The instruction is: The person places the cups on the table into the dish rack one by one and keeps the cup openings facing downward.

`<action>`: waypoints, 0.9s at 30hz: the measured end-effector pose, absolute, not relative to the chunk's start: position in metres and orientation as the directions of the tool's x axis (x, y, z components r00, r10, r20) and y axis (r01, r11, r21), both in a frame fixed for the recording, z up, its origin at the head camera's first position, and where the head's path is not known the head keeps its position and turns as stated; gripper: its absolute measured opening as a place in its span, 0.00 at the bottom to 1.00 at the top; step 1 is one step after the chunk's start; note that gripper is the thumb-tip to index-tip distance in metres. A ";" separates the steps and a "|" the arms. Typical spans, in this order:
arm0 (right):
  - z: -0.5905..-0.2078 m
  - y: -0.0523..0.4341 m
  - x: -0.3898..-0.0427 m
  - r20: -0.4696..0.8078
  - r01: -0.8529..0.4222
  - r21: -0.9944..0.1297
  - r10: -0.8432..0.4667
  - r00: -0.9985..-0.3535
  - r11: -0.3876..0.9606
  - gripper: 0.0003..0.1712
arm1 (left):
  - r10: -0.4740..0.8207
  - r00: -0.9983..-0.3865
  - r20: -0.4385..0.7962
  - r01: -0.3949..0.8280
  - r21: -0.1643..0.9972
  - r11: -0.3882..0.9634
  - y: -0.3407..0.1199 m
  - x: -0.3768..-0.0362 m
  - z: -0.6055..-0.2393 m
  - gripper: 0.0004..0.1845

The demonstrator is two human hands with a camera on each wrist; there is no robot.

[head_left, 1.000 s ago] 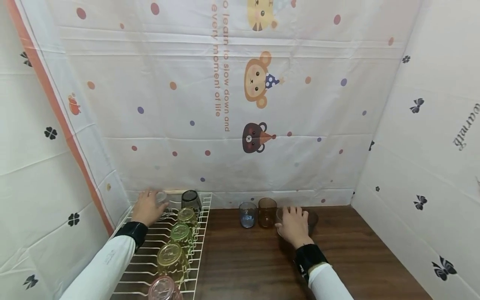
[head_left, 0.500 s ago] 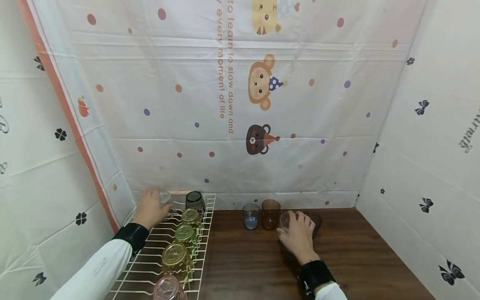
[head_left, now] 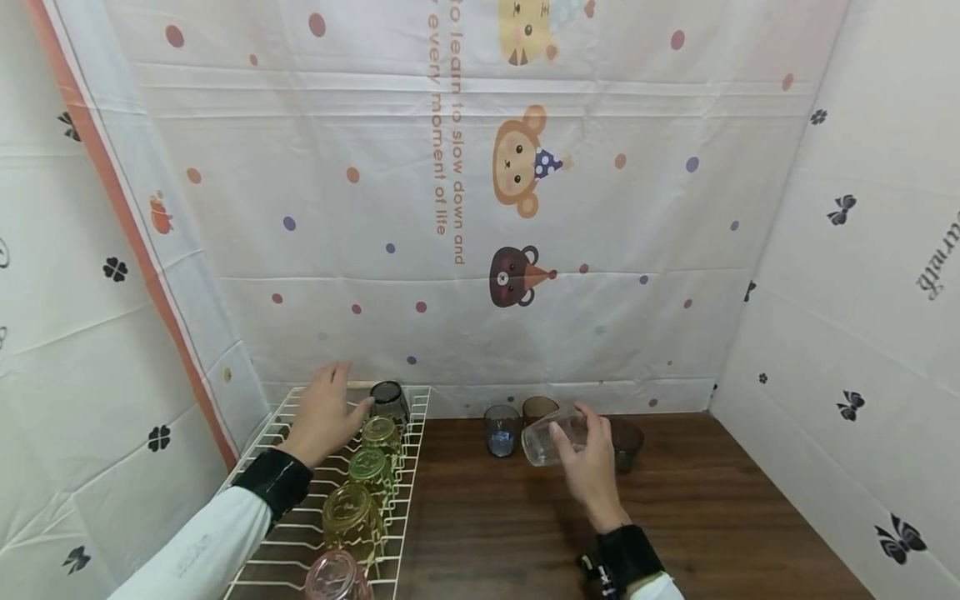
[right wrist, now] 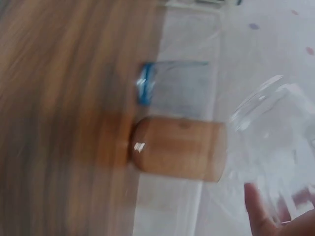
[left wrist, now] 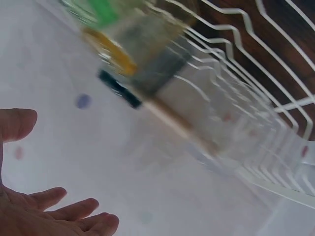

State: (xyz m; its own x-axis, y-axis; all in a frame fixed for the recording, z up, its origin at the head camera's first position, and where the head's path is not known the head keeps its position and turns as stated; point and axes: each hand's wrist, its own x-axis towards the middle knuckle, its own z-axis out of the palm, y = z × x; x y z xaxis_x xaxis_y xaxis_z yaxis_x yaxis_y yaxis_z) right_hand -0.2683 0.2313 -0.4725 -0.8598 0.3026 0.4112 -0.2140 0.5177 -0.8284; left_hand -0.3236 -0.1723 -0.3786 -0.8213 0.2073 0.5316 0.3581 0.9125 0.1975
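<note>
My left hand, fingers spread and holding nothing, is over the far end of the white wire rack. A dark grey glass stands upside down on the rack just right of it. In the left wrist view a blurred clear glass shows on the wires, apart from the fingers. My right hand grips a clear glass, tilted and raised above the wooden table. Behind that glass stands an amber glass, with a blue-bottomed glass to its left.
Nearer along the rack sit a small yellow glass, a green glass, a larger yellow glass and a pink glass. A dark glass stands right of my right hand on the wooden table. Printed cloth walls enclose the back and sides.
My left hand has let go of a clear glass at the rack's far end and lifted away to the right. My right hand has raised its clear glass off the table and tipped it sideways.
</note>
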 end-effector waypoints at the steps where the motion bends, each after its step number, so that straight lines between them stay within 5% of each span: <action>1: -0.470 0.229 -0.269 0.407 -0.228 -0.848 0.311 -0.859 0.479 0.36 | 0.220 -0.813 0.539 0.368 0.183 0.912 -0.168 -0.320 -0.377 0.41; 7: -0.461 0.214 -0.269 0.325 -0.276 -0.943 0.322 -0.890 0.188 0.29 | 0.294 -0.770 0.566 0.439 0.135 0.888 -0.141 -0.303 -0.369 0.41; 15: -0.458 0.208 -0.265 0.260 -0.284 -0.908 0.120 -0.958 -0.306 0.41 | 0.368 -0.752 0.547 0.512 0.134 0.848 -0.113 -0.278 -0.360 0.41; 22: -0.450 0.206 -0.261 0.206 -0.201 -0.810 0.052 -0.977 -0.550 0.32 | 0.427 -0.718 0.549 0.578 0.129 0.806 -0.089 -0.250 -0.357 0.41; 27: -0.444 0.201 -0.258 0.136 -0.110 -0.797 0.001 -0.991 -0.594 0.38 | 0.440 -0.715 0.544 0.601 0.155 0.784 -0.075 -0.235 -0.358 0.41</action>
